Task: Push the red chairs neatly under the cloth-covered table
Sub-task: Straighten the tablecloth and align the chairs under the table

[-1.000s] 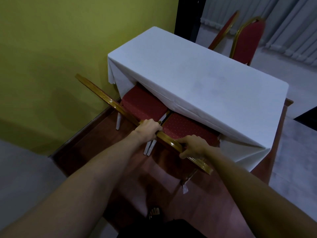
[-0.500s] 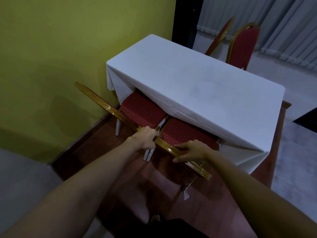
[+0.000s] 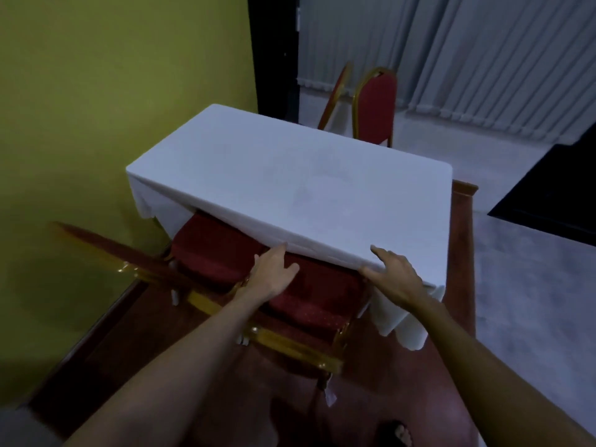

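A table under a white cloth (image 3: 290, 175) fills the middle of the view. Two red chairs with gold frames stand at its near side, their seats partly under the cloth: the left chair (image 3: 213, 250) and the right chair (image 3: 319, 295). Their gold backrest tops run across below my arms. My left hand (image 3: 272, 272) hovers over the right chair's seat, fingers apart, fingertips at the cloth's edge. My right hand (image 3: 393, 272) rests with spread fingers on the cloth's near edge. Neither hand holds anything.
Two more red chairs (image 3: 375, 104) stand at the table's far side. A yellow-green wall (image 3: 96, 124) runs along the left, grey vertical blinds (image 3: 483, 59) at the back. The table stands on a raised reddish wooden platform (image 3: 461, 253). A bare foot (image 3: 400, 433) shows at the bottom.
Both hands let go of the gold chair backs and moved forward to the tablecloth's near edge. The view shifted closer and tilted up.
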### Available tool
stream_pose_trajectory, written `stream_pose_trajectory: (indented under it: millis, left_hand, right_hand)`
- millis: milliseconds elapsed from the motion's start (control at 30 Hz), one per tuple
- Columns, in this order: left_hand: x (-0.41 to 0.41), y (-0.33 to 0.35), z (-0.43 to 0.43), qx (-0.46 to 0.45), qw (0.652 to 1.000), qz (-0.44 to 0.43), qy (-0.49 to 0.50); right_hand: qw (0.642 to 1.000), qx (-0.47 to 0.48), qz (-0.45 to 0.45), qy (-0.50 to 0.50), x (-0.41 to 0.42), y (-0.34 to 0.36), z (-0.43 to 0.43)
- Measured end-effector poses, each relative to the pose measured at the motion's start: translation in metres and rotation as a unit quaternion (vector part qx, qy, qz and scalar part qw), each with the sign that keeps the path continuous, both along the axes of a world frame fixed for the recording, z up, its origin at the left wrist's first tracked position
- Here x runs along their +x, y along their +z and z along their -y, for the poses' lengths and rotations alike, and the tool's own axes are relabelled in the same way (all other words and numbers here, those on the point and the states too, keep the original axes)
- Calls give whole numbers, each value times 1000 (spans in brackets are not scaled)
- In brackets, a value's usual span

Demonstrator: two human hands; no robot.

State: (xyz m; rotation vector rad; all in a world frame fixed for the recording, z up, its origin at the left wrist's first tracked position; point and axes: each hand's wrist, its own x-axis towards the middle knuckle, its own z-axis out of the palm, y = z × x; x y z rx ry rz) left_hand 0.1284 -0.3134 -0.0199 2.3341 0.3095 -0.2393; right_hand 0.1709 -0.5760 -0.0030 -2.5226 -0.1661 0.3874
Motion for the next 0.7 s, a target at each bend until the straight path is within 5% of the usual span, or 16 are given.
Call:
stream_pose_trajectory:
  millis: [500,700]
  left_hand:
    - [180,20,290,-94,994,49,21]
    - [249,11,374,-64,998,8,-8]
  right_hand:
    - [998,44,31,-17,167,23,278]
    - [998,44,27,-34,255,16,361]
